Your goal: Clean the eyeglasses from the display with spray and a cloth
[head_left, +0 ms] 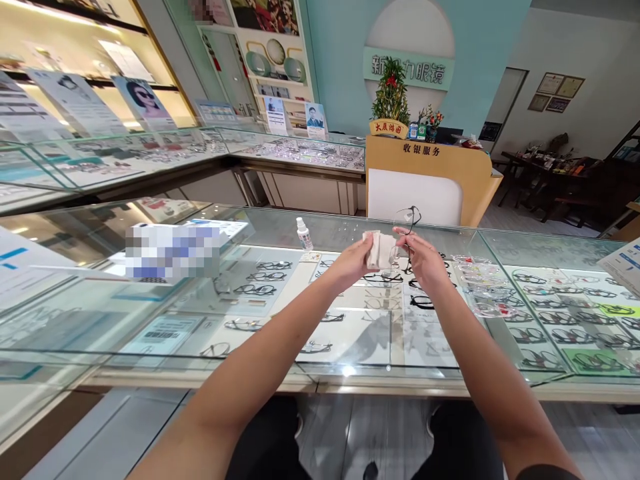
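Observation:
Above the glass counter, my left hand [357, 259] is closed around a folded white cloth [381, 251]. Just to the right, my right hand [423, 257] grips a pair of dark-framed eyeglasses [411, 217], which is tilted upward. One part of the glasses lies close against the cloth's right edge; I cannot tell whether they touch. On the counter top, left of my hands, stands a small white bottle [303, 235] with a white cap.
Under the counter's glass top [345, 363] lie several rows of eyeglasses [273, 265]. Printed cards [170, 250] stand on the left and another card [625, 263] on the right. A wooden cashier desk [480, 177] with a plant [390, 93] stands beyond the counter.

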The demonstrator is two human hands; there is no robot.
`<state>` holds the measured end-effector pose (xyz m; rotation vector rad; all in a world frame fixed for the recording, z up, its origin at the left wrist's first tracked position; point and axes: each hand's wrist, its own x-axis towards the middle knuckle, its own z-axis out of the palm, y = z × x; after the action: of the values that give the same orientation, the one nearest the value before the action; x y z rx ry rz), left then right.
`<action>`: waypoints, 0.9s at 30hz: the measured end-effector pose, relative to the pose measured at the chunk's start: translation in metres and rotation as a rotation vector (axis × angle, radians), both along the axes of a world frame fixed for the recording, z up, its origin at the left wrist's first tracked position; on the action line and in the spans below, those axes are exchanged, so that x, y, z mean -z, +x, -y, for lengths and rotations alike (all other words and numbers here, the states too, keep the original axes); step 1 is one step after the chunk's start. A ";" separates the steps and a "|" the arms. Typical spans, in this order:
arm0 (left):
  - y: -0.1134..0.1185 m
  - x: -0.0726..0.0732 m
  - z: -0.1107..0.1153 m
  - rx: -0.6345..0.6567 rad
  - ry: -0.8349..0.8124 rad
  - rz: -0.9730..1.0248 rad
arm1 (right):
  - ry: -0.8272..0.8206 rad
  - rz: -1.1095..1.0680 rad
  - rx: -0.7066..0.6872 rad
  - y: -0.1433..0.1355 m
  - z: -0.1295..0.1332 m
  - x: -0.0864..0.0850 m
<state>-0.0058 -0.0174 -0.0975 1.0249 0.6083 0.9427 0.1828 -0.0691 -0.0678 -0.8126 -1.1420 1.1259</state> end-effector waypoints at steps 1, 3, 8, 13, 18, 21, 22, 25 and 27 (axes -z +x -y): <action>-0.002 -0.002 -0.002 -0.025 -0.003 0.036 | -0.003 0.031 -0.016 0.000 0.000 0.000; -0.004 -0.005 -0.006 -0.047 0.013 0.090 | -0.034 0.085 -0.065 -0.001 0.002 0.000; -0.003 -0.009 -0.006 -0.054 0.101 0.133 | -0.079 0.195 -0.212 -0.007 0.005 0.005; 0.001 -0.013 0.003 0.042 0.247 0.125 | -0.093 0.246 -0.196 -0.008 0.003 0.011; -0.002 -0.021 0.010 0.035 0.339 0.051 | -0.076 0.216 -0.186 -0.007 0.005 0.010; -0.004 -0.026 0.014 0.016 0.358 0.000 | -0.016 0.223 -0.199 -0.009 0.009 0.007; -0.004 -0.028 0.016 0.023 0.362 -0.012 | 0.008 0.231 -0.197 -0.010 0.010 0.006; -0.003 -0.034 0.021 0.016 0.380 -0.034 | 0.059 0.253 -0.174 -0.011 0.014 0.004; -0.001 -0.038 0.026 -0.005 0.417 -0.042 | 0.069 0.242 -0.173 -0.012 0.016 0.002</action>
<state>-0.0072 -0.0432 -0.0596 1.4169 0.4559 1.0801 0.1707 -0.0853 -0.0695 -0.8238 -1.4677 1.1439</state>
